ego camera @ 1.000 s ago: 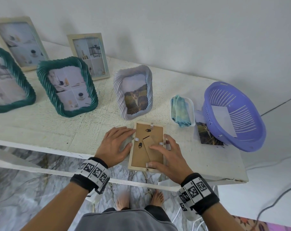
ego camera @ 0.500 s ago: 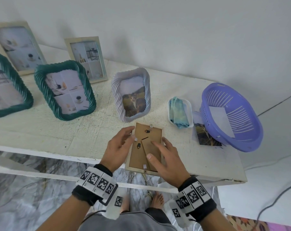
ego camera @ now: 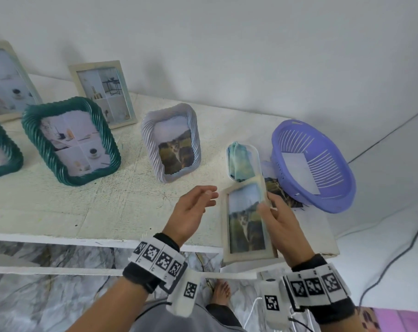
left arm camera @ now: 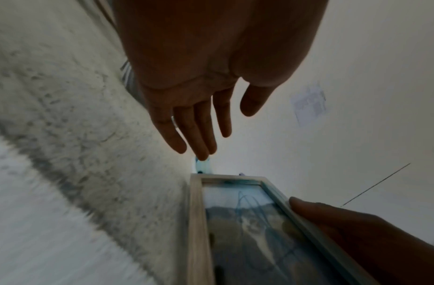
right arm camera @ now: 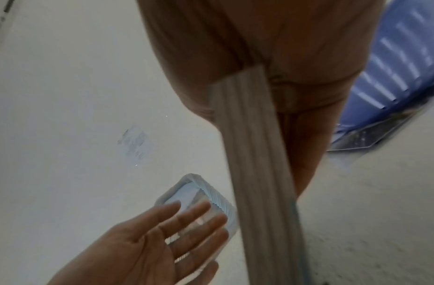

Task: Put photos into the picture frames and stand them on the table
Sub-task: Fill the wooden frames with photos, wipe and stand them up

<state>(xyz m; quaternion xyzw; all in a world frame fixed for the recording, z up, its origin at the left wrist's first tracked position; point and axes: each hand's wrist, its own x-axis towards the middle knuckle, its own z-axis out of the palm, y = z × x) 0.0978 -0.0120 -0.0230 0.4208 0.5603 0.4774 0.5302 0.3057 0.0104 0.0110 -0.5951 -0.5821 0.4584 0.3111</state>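
Wooden picture frame [ego camera: 247, 221] is being held clear of the table [ego camera: 107, 207] at its near edge, glass side facing up toward the head camera, with a cat-and-hillside photo showing behind the glass. Its long axis is running from the person's body outward toward the wall, the far short end sitting near the tray of folded blue cloth [ego camera: 241, 164] and the near short end overhanging the table edge. The right hand [ego camera: 281, 224] is gripping the frame along its right long side, thumb lying on the front face and fingers curling behind; the right wrist view is showing the frame's edge [right arm camera: 255, 173] running straight out from the palm. The left hand [ego camera: 191, 212] is hovering just left of the frame, fingers straight and spread, holding nothing and not touching it; the left wrist view is confirming a gap between the fingertips [left arm camera: 201, 154] and the frame's far corner [left arm camera: 199, 179]. A lilac ribbed frame [ego camera: 171, 142] holding a cat photo is standing upright on the table beyond the hands. A loose photo [ego camera: 282, 192] is lying flat, partly tucked under the purple basket [ego camera: 323, 192] at the right.
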